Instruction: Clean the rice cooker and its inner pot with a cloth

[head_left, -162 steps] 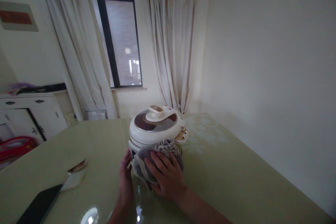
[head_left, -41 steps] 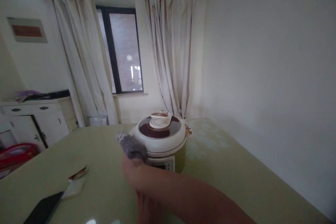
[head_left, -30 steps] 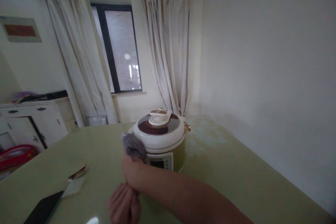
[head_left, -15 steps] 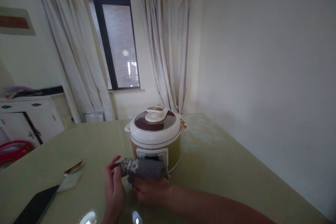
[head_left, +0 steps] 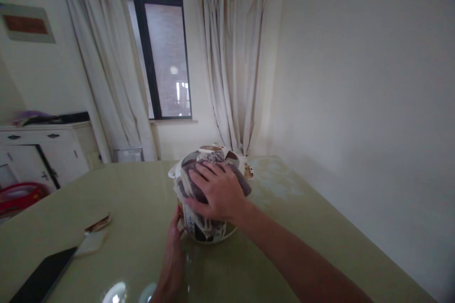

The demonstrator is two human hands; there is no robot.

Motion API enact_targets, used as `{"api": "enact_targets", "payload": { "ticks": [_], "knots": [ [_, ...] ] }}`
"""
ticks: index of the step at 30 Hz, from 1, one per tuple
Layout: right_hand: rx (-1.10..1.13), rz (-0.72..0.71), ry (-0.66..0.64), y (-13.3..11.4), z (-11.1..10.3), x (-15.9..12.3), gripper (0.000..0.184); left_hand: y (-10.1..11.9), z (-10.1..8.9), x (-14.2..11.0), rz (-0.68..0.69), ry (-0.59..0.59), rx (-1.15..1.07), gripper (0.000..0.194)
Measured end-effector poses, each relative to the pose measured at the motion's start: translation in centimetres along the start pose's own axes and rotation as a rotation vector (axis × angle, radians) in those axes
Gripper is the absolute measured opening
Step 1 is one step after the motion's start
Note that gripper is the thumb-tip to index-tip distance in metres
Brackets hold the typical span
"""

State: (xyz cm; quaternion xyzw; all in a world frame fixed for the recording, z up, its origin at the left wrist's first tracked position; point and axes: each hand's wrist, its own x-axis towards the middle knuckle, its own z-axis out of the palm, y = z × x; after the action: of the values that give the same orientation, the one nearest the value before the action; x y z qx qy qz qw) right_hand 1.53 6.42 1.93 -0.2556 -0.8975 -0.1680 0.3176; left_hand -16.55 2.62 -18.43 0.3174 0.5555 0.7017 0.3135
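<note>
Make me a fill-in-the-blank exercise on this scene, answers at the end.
1. While the left hand is by the cooker's lower side, the ____ hand rests on the gray cloth.
2. The number of curtains beside the window is ____.
3. The tub near the white cabinet is colored ____.

Missing words: right; two; red.

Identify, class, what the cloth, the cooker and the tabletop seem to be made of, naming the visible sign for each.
Cloth: matte, soft fabric, possibly terry; it creases under the right hand.
Cooker: white parts probably smooth plastic, as they look evenly moulded.
Tabletop: glossy, perhaps glass or lacquer; it shows bright reflections.
</note>
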Motion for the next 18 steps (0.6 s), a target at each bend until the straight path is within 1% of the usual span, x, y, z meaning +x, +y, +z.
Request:
{"api": "enact_targets", "payload": {
  "ticks": [2, 4, 5, 6, 7, 8, 9, 11, 13, 14, 15, 16, 18],
  "knots": [
    [-0.049, -0.122, -0.054, -1.8, 0.5, 2.0, 0.069, -0.2, -0.8, -0.3, -0.043, -0.019, 0.013, 0.091],
    [-0.086, -0.266, -0.133, -2.9, 1.1, 3.9, 0.059, -0.4, -1.5, -0.7, -0.083, -0.051, 0.059, 0.096],
    [-0.089, -0.308, -0.188, -3.2, 1.4, 5.1, 0.052, -0.4, -1.8, -0.8, -0.095, -0.051, 0.082, 0.1],
    [-0.079, -0.312, -0.253, -3.2, 1.7, 6.3, 0.048, -0.4, -2.0, -0.9, -0.103, -0.048, 0.1, 0.104],
    [-0.059, -0.28, -0.325, -3.1, 2.0, 7.7, 0.046, -0.3, -2.2, -0.9, -0.106, -0.05, 0.112, 0.106],
    [-0.028, -0.216, -0.399, -2.7, 2.2, 9.1, 0.048, -0.1, -2.2, -0.9, -0.099, -0.057, 0.116, 0.107],
    [0.009, -0.133, -0.464, -2.3, 2.3, 10.6, 0.052, 0.1, -2.3, -0.9, -0.083, -0.072, 0.114, 0.106],
    [0.078, 0.038, -0.545, -1.5, 2.5, 12.9, 0.062, 0.7, -2.4, -0.8, -0.021, -0.125, 0.099, 0.1],
    [0.102, 0.15, -0.557, -1.1, 2.6, 14.0, 0.07, 1.0, -2.6, -0.6, 0.046, -0.169, 0.083, 0.093],
    [0.099, 0.166, -0.538, -1.1, 2.7, 14.0, 0.072, 1.0, -2.7, -0.5, 0.058, -0.174, 0.081, 0.092],
    [0.091, 0.145, -0.511, -1.2, 2.7, 13.5, 0.072, 0.9, -2.8, -0.4, 0.046, -0.159, 0.088, 0.093],
    [0.084, 0.095, -0.477, -1.5, 2.6, 12.7, 0.071, 0.7, -2.9, -0.4, 0.015, -0.132, 0.102, 0.097],
    [0.086, -0.047, -0.37, -1.8, 2.1, 10.1, 0.065, 0.2, -3.1, -0.4, -0.05, -0.089, 0.138, 0.103]
  ]
}}
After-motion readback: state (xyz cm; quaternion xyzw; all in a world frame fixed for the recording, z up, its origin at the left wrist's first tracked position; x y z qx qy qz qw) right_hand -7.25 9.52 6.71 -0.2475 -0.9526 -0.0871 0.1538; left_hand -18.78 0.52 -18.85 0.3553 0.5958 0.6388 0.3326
